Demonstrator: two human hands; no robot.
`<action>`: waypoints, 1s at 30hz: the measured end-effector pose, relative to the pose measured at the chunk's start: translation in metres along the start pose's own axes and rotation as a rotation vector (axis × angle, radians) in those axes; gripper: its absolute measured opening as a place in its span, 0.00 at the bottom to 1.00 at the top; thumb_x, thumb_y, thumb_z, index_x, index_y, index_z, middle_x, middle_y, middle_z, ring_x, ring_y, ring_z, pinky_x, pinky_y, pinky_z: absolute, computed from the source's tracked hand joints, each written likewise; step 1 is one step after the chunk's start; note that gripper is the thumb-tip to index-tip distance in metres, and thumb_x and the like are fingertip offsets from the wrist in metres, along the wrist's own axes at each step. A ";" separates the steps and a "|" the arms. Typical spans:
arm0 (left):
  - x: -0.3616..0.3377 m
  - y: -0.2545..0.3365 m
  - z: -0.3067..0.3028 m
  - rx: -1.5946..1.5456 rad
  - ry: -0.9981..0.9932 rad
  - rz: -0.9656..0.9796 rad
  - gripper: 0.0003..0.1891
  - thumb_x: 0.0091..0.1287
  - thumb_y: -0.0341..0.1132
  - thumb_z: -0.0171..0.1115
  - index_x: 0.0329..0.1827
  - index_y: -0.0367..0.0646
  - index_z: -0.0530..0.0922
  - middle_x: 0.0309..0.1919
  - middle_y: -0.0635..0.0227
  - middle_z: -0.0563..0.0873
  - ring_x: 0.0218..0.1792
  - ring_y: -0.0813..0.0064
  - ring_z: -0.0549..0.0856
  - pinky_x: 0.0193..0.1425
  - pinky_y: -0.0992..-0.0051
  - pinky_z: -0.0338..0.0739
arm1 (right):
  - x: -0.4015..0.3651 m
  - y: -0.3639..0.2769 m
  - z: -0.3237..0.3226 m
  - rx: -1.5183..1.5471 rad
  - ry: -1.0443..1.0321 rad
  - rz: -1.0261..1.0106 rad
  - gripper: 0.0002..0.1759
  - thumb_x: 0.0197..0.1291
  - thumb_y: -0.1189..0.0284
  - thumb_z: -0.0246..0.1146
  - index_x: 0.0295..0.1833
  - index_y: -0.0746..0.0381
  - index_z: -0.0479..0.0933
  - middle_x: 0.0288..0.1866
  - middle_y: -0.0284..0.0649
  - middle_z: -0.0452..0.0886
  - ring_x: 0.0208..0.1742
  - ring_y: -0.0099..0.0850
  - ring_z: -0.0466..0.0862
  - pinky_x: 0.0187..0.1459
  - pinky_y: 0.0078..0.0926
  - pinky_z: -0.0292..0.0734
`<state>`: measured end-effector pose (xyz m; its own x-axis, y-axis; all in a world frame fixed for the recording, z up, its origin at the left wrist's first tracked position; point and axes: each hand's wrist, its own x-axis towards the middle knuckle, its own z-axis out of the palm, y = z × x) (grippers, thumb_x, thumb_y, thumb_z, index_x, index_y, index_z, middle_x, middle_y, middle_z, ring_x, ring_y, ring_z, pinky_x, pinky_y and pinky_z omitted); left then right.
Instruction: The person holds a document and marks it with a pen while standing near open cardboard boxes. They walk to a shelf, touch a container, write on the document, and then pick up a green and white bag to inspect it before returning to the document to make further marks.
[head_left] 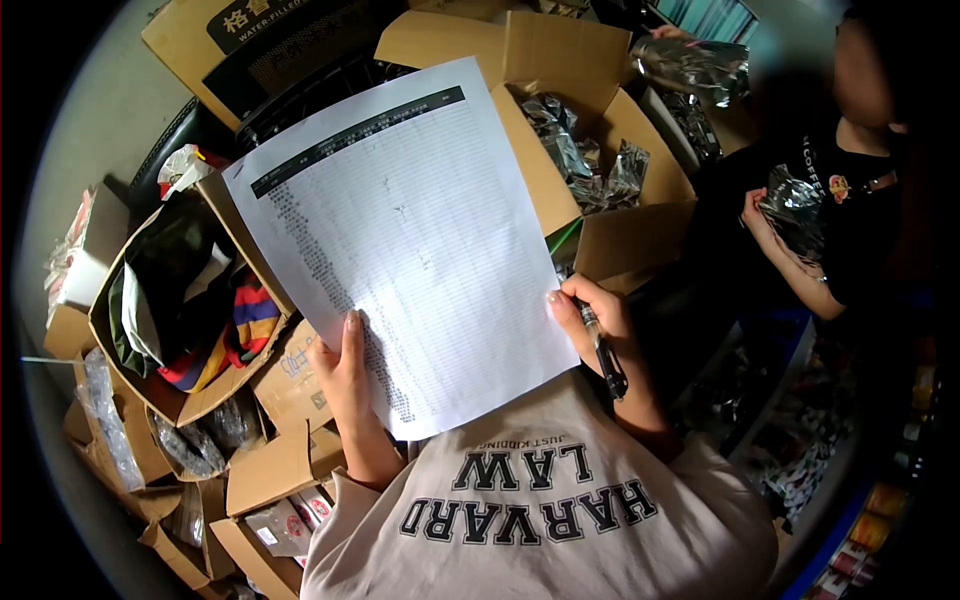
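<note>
A white printed sheet (440, 270) with a dark header band and many fine rows fills the middle of the view, slightly tilted. My left hand (347, 375) grips its lower left edge, thumb on the front and fingers hidden behind. At the right edge, my right hand (598, 312) pinches the paper with its thumb. That same hand also holds a black pen (602, 350), which points down toward my wrist. A few small handwritten marks show near the sheet's centre.
Behind the sheet stands an open cardboard box (655, 240) with silvery bags (570, 150). To the left, another carton (185, 405) holds colourful fabric, above more open boxes (270, 470). At the right, a person in black (850, 200) holds silvery packets (795, 210).
</note>
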<state>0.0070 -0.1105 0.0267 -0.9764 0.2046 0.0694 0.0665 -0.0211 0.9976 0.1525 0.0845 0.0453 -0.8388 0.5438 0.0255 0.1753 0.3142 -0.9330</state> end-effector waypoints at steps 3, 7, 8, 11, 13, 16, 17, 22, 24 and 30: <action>-0.004 -0.004 0.002 0.003 -0.009 0.036 0.11 0.57 0.30 0.55 0.19 0.36 0.70 0.16 0.80 0.67 0.18 0.90 0.59 0.20 0.86 0.49 | 0.002 0.003 -0.007 0.012 -0.013 -0.040 0.12 0.55 0.69 0.53 0.24 0.65 0.66 0.14 0.29 0.61 0.19 0.15 0.59 0.21 0.14 0.56; -0.009 0.007 0.020 0.105 0.003 0.075 0.16 0.58 0.32 0.54 0.13 0.41 0.63 0.12 0.81 0.62 0.16 0.89 0.56 0.19 0.82 0.45 | 0.009 0.009 -0.022 0.006 -0.020 -0.090 0.11 0.54 0.69 0.55 0.26 0.66 0.67 0.12 0.36 0.63 0.16 0.20 0.62 0.18 0.20 0.59; -0.007 0.011 0.013 0.106 0.011 0.082 0.16 0.58 0.32 0.54 0.13 0.41 0.62 0.12 0.80 0.62 0.16 0.89 0.56 0.19 0.82 0.45 | 0.010 0.008 -0.014 0.022 -0.033 -0.071 0.11 0.54 0.69 0.54 0.26 0.66 0.68 0.11 0.36 0.63 0.15 0.20 0.63 0.18 0.20 0.59; -0.009 0.010 0.018 0.057 0.096 0.072 0.16 0.58 0.31 0.53 0.13 0.41 0.62 0.12 0.81 0.62 0.16 0.89 0.56 0.19 0.82 0.45 | 0.015 0.012 -0.019 0.032 -0.027 -0.125 0.12 0.54 0.67 0.54 0.26 0.66 0.68 0.12 0.37 0.64 0.15 0.21 0.64 0.18 0.20 0.59; -0.009 0.003 0.016 0.087 0.132 0.062 0.16 0.58 0.31 0.53 0.13 0.41 0.62 0.12 0.81 0.62 0.16 0.89 0.56 0.19 0.82 0.45 | 0.016 0.008 -0.021 0.023 -0.034 -0.130 0.12 0.54 0.67 0.54 0.26 0.66 0.68 0.13 0.38 0.65 0.15 0.21 0.64 0.18 0.20 0.60; -0.004 0.004 0.019 0.087 0.085 0.078 0.16 0.58 0.31 0.54 0.13 0.42 0.62 0.12 0.81 0.62 0.16 0.89 0.56 0.19 0.82 0.45 | 0.015 0.012 -0.020 0.028 -0.002 -0.151 0.10 0.53 0.69 0.56 0.27 0.66 0.68 0.13 0.38 0.65 0.14 0.22 0.64 0.18 0.20 0.60; -0.004 0.005 0.020 0.081 0.055 0.083 0.16 0.58 0.31 0.54 0.13 0.42 0.62 0.12 0.81 0.62 0.16 0.90 0.56 0.19 0.82 0.45 | 0.014 0.012 -0.020 0.021 0.018 -0.155 0.10 0.53 0.70 0.56 0.27 0.66 0.68 0.13 0.38 0.65 0.14 0.22 0.64 0.18 0.20 0.60; -0.003 0.014 0.028 -0.007 0.023 0.013 0.15 0.59 0.33 0.54 0.15 0.42 0.65 0.14 0.81 0.63 0.17 0.90 0.57 0.20 0.84 0.47 | 0.013 0.012 -0.022 -0.007 0.078 -0.169 0.10 0.53 0.70 0.55 0.26 0.66 0.68 0.13 0.38 0.66 0.15 0.21 0.64 0.18 0.19 0.60; -0.003 0.019 0.027 0.034 0.030 0.003 0.13 0.59 0.34 0.54 0.17 0.42 0.67 0.15 0.81 0.64 0.18 0.90 0.58 0.20 0.85 0.49 | 0.010 0.009 -0.021 0.003 0.070 -0.157 0.10 0.53 0.71 0.55 0.26 0.66 0.67 0.12 0.37 0.65 0.15 0.20 0.64 0.18 0.19 0.60; -0.002 0.014 0.022 0.031 0.052 -0.001 0.11 0.58 0.34 0.55 0.20 0.39 0.70 0.17 0.79 0.68 0.19 0.90 0.62 0.22 0.87 0.52 | 0.009 0.010 -0.016 0.024 0.083 -0.164 0.10 0.53 0.71 0.55 0.26 0.66 0.67 0.12 0.37 0.63 0.15 0.19 0.62 0.18 0.19 0.58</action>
<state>0.0145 -0.0895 0.0410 -0.9857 0.1535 0.0692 0.0714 0.0093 0.9974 0.1550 0.1056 0.0418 -0.8096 0.5494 0.2066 0.0262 0.3856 -0.9223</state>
